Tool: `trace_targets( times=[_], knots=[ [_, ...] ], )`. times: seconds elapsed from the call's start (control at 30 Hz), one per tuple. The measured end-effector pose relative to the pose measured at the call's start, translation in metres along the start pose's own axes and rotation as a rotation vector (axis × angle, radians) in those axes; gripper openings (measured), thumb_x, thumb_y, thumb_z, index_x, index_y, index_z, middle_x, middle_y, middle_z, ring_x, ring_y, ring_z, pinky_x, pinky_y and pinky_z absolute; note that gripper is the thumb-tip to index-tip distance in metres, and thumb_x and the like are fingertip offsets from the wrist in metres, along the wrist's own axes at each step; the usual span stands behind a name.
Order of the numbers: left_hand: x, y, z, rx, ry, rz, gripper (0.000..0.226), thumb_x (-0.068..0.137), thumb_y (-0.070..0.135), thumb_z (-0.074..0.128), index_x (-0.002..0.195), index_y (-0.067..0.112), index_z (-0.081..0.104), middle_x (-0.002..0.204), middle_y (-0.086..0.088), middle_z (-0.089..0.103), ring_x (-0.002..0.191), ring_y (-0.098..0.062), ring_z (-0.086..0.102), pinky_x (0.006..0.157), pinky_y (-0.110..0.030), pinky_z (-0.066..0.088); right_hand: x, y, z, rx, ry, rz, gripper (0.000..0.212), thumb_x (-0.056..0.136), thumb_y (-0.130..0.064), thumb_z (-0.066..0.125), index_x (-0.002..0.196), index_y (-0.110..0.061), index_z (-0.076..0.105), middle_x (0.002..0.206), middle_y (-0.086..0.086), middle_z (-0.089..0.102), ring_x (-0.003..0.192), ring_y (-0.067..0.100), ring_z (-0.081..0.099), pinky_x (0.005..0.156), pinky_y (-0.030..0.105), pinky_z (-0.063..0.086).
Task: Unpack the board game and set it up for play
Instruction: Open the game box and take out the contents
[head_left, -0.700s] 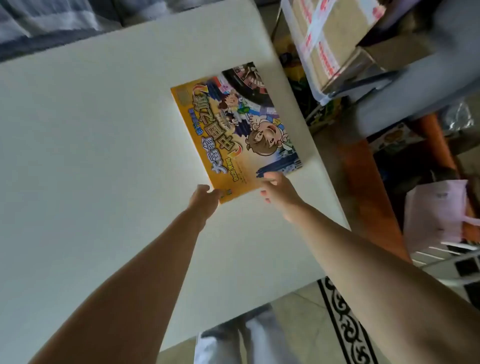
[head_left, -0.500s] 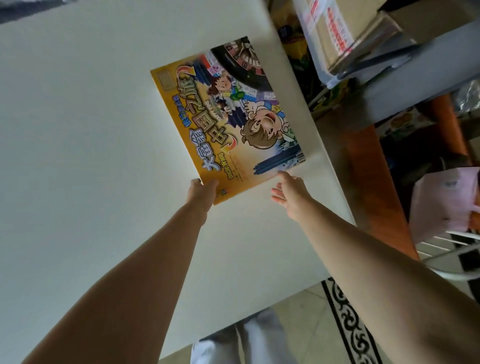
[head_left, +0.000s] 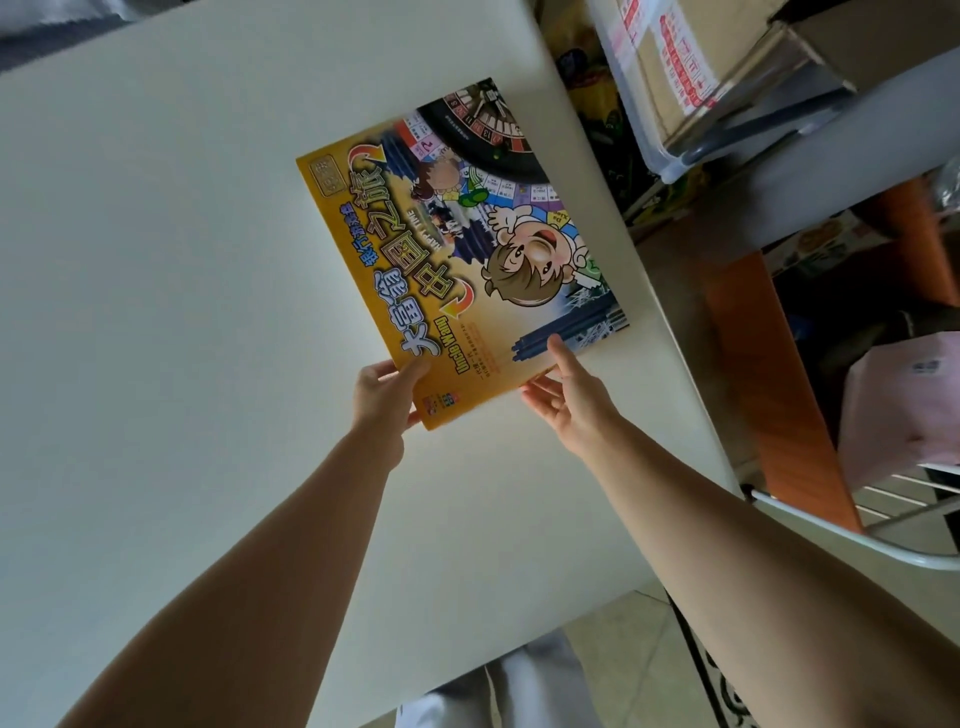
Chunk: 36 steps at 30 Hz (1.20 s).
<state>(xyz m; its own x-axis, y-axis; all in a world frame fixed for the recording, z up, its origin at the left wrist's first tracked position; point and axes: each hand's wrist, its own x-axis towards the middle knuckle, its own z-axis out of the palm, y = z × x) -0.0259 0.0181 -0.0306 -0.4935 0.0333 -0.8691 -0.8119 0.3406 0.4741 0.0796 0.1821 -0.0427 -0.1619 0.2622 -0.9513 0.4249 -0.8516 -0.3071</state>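
Note:
A flat yellow board game box (head_left: 457, 249) with a cartoon boy and Chinese lettering lies near the right side of the white table (head_left: 182, 312), its near edge lifted a little. My left hand (head_left: 384, 395) pinches the box's near left corner, thumb on top and fingers underneath. My right hand (head_left: 566, 395) is at the near right edge, thumb resting on the lid and the straight fingers spread just under the edge.
Past the table's right edge stand a taped cardboard box (head_left: 691, 67) in a clear bin, an orange wooden piece (head_left: 769, 353), a pink bag (head_left: 904, 410) and a white wire rack (head_left: 883, 514). A patterned rug (head_left: 717, 686) lies on the floor.
The box's near edge has come up off the table. My left hand has closed onto its corner and my right hand has slid its fingers under the right edge.

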Motion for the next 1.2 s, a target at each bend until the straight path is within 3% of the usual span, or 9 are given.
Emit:
trace_targets(
  times=[0.1,0.23,0.4,0.6,0.77,0.9,1.0,1.1,1.2],
  knots=[
    [-0.007,0.0,-0.005,-0.008,-0.051,0.004,0.031,0.094,0.024,0.058,0.123,0.015,0.053,0.108,-0.001,0.066,0.094,-0.016,0.064,0.076,-0.037,0.053,-0.006,0.001,0.002,0.028,-0.006,-0.033,0.031,0.088,-0.039,0.065,0.092,-0.011,0.053,0.113,0.019,0.064,0.105,0.028,0.064,0.095,0.038,0.052],
    [-0.009,0.002,-0.006,-0.042,-0.133,0.034,0.008,0.097,0.023,0.053,0.101,0.024,0.059,0.101,0.004,0.066,0.096,-0.014,0.061,0.086,-0.035,0.048,-0.001,0.002,0.008,0.091,0.018,-0.045,0.029,0.088,-0.034,0.066,0.094,-0.009,0.054,0.113,0.02,0.065,0.102,0.028,0.065,0.094,0.038,0.053],
    [0.013,0.018,-0.012,-0.041,-0.068,0.118,0.027,0.095,0.018,0.055,0.121,0.016,0.059,0.11,0.0,0.068,0.101,-0.016,0.063,0.093,-0.038,0.051,0.011,-0.008,0.034,0.119,-0.028,-0.08,0.035,0.086,-0.035,0.068,0.096,-0.005,0.054,0.116,0.023,0.063,0.103,0.029,0.066,0.092,0.039,0.054],
    [0.053,0.067,-0.013,-0.043,-0.036,0.22,0.036,0.09,0.01,0.056,0.126,0.017,0.056,0.114,0.0,0.067,0.106,-0.019,0.063,0.094,-0.038,0.051,0.027,-0.047,0.092,0.129,-0.068,-0.126,0.033,0.086,-0.035,0.068,0.094,-0.005,0.056,0.112,0.021,0.066,0.101,0.029,0.067,0.091,0.039,0.055],
    [0.071,0.098,-0.01,-0.022,-0.013,0.27,0.048,0.09,0.005,0.056,0.135,0.019,0.046,0.125,0.001,0.061,0.11,-0.018,0.06,0.081,-0.026,0.049,0.041,-0.07,0.125,0.017,-0.04,-0.18,0.048,0.085,-0.044,0.067,0.107,-0.004,0.054,0.104,0.014,0.065,0.089,0.021,0.067,0.087,0.035,0.057],
    [0.066,0.108,-0.012,-0.041,0.027,0.308,0.044,0.093,0.01,0.055,0.135,0.022,0.047,0.12,0.004,0.062,0.093,-0.006,0.061,0.06,-0.011,0.046,0.032,-0.073,0.132,-0.251,0.08,-0.387,0.044,0.085,-0.056,0.061,0.088,-0.013,0.052,0.078,0.001,0.054,0.072,0.014,0.054,0.08,0.031,0.053],
    [0.055,0.109,-0.018,-0.116,0.038,0.332,0.04,0.095,0.015,0.053,0.134,0.023,0.05,0.117,0.003,0.065,0.091,-0.006,0.064,0.061,-0.013,0.049,0.011,-0.074,0.139,-0.073,-0.081,-0.461,0.026,0.091,-0.037,0.062,0.101,-0.015,0.052,0.088,0.001,0.059,0.076,0.012,0.058,0.073,0.027,0.055],
    [0.042,0.111,-0.027,-0.155,0.086,0.341,0.042,0.096,0.017,0.05,0.136,0.026,0.046,0.111,0.006,0.062,0.091,-0.004,0.061,0.071,-0.02,0.046,-0.008,-0.076,0.155,0.138,-0.258,-0.49,0.025,0.093,-0.021,0.061,0.11,-0.013,0.045,0.096,0.006,0.058,0.079,0.012,0.062,0.064,0.024,0.055],
    [0.037,0.112,-0.043,-0.066,0.221,0.309,0.049,0.093,0.025,0.047,0.141,0.026,0.04,0.128,0.0,0.049,0.111,-0.019,0.054,0.093,-0.035,0.045,-0.03,-0.069,0.17,-0.014,-0.329,-0.598,0.029,0.093,-0.019,0.061,0.111,-0.008,0.041,0.096,0.013,0.058,0.072,0.015,0.064,0.061,0.024,0.055]
  ],
)
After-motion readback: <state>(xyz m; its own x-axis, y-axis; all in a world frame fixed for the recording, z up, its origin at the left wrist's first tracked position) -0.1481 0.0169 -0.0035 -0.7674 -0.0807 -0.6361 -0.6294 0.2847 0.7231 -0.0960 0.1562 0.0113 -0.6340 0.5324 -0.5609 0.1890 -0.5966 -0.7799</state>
